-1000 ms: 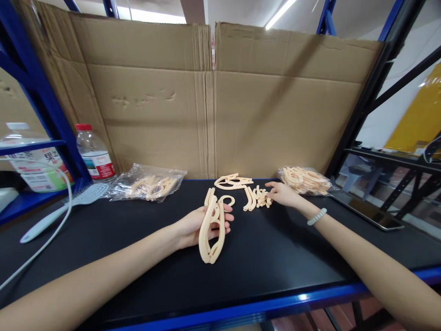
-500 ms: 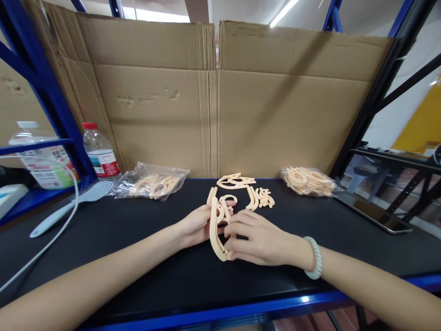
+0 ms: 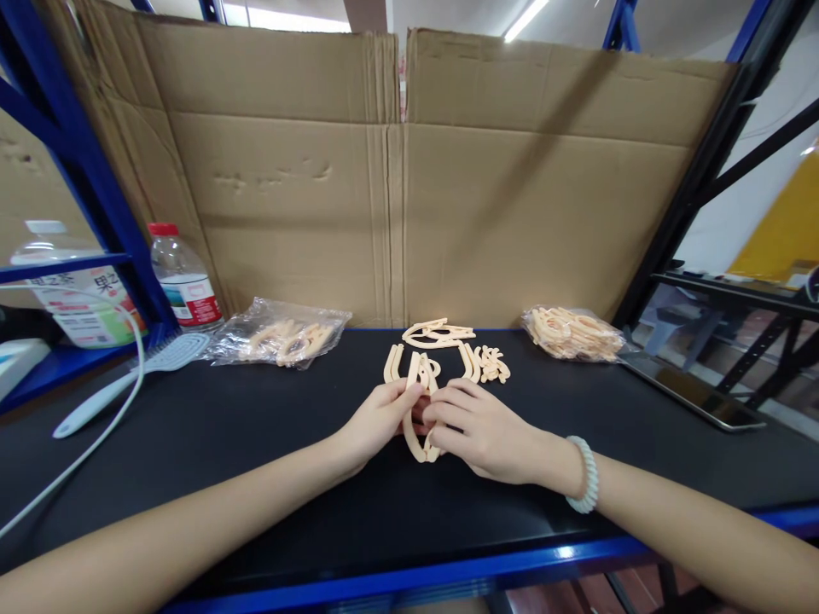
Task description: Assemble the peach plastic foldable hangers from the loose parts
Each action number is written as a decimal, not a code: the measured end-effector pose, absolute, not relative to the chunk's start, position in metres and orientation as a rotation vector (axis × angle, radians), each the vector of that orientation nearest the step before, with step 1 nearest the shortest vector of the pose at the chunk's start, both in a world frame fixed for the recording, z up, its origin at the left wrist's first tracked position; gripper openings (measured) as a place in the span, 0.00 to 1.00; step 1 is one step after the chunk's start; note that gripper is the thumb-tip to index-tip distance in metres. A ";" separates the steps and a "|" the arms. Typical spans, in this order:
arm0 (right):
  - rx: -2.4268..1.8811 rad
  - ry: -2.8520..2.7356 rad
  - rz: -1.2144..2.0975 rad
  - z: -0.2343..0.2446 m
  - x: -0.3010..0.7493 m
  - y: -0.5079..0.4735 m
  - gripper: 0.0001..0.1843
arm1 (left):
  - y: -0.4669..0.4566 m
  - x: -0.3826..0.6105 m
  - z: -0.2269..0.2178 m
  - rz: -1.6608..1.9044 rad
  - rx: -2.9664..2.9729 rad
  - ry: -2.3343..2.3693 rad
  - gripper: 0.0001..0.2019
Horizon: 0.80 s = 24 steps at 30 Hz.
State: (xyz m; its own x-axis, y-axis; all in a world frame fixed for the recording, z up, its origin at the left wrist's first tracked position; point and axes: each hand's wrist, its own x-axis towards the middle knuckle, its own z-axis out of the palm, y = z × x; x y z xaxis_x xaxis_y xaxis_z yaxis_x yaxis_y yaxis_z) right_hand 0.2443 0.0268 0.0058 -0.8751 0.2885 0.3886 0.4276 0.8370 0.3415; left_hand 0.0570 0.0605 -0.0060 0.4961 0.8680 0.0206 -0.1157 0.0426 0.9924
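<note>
Bright tube light (image 3: 526,19) overhead; diagonal shadow (image 3: 547,141) on cardboard (image 3: 467,162) (soft-edged); frame edges stretched

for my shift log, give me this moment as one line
left hand: holding beige frame; right hand: fingers at same frame; beyond: loose beige pieces; left bag: beige parts; right bag: beige parts

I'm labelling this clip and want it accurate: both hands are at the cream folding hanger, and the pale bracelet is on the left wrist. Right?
Not quite: the head view shows the pale bracelet on the right wrist. Both hands are indeed at the cream folding hanger.
</note>
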 end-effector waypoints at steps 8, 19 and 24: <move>-0.792 -2.632 -0.755 0.001 0.248 0.031 0.09 | 0.059 0.056 -0.006 0.983 1.530 0.942 0.20; -0.791 -2.619 -0.656 -0.002 0.253 0.037 0.13 | 0.056 0.056 -0.004 1.033 1.432 0.933 0.20; -0.771 -2.574 -0.643 -0.001 0.254 0.038 0.15 | 0.055 0.057 -0.002 1.070 1.374 0.913 0.14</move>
